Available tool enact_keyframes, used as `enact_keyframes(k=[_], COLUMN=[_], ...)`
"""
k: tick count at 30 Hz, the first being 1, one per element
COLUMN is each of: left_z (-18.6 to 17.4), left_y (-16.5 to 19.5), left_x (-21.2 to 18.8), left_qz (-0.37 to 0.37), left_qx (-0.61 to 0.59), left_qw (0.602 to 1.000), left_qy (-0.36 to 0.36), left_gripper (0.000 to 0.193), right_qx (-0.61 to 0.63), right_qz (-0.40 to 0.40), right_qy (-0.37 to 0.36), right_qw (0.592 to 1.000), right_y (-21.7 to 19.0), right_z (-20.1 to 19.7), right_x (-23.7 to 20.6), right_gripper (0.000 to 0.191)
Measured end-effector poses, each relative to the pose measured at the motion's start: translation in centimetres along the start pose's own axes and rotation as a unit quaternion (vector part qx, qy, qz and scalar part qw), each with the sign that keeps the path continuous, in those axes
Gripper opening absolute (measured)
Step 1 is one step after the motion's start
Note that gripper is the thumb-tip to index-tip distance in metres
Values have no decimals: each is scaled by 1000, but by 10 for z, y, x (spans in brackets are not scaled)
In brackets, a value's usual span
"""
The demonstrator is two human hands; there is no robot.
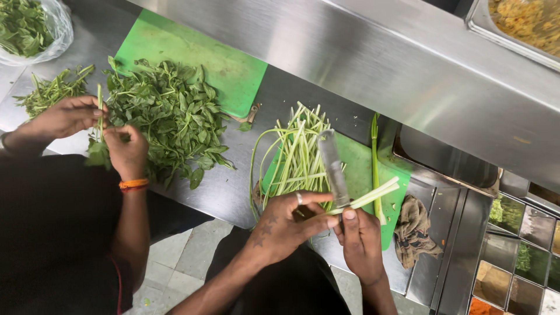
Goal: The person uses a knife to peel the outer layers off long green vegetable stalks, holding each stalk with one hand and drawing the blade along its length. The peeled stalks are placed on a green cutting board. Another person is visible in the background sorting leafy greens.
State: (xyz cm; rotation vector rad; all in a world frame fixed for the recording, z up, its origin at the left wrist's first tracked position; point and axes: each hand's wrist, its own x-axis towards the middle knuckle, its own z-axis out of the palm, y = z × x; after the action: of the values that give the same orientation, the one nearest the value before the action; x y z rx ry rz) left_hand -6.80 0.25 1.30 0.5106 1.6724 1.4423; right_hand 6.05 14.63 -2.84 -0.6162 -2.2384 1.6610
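Gripping knife | right hand pinching stalks | co-worker's leaf pile beside

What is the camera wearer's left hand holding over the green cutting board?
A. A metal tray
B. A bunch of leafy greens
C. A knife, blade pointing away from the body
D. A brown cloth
C: the left hand grips the handle of a knife, its blade lying over the green cutting board, while the right hand holds pale green stems against it.
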Motion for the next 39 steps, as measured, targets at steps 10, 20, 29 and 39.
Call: enact_keyframes(k=[10,20,29,39], left_z=[4,2,5,3], left_y=[-7,-11,-13,-41], left_x=[-1,-6,-8,5], left_qz=[17,63,21,-30], left_qx=[-39,-29,-59,-181], left_qw=[999,997,997,981], left_qy=[23,39,38,-70], left_gripper=[28,24,23,43], right_qx=[39,3,25,84], right_qz=[29,23,36,60], right_qy=[-2,-2,-17,-54], right_qw=[999,1000,999,993], right_y=[-1,3,-2,5], right_z=[4,0,7,-2], right_x=[0,-1,1,1], right_gripper=[40,43,40,51])
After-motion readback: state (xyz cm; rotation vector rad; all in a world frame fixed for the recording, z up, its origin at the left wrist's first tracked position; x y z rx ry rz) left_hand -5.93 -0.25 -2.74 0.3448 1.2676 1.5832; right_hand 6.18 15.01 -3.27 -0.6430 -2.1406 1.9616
